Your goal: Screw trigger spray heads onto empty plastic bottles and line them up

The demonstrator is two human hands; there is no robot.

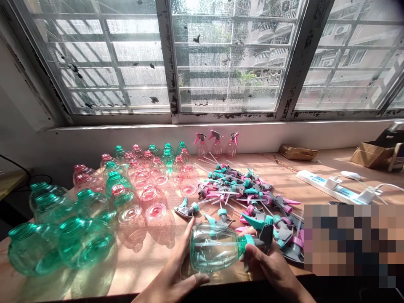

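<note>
Wooden table [284,185] under the window, crowded on its left half

Uncapped green bottles [59,248] stand bunched at the near left. Behind them, pink bottles [151,202] mixed with a few more green ones run back towards the far edge. A loose heap of trigger spray heads [246,193] in teal, pink and grey lies in the middle, dip tubes pointing every way, with one stray head [186,209] just left of it. Three finished pink sprayers [216,145] stand upright at the far edge. To the right lie a flat brown bundle [298,152], a white power strip [328,187] with plugs in it, and a cardboard box [370,155] at the far right.
</note>
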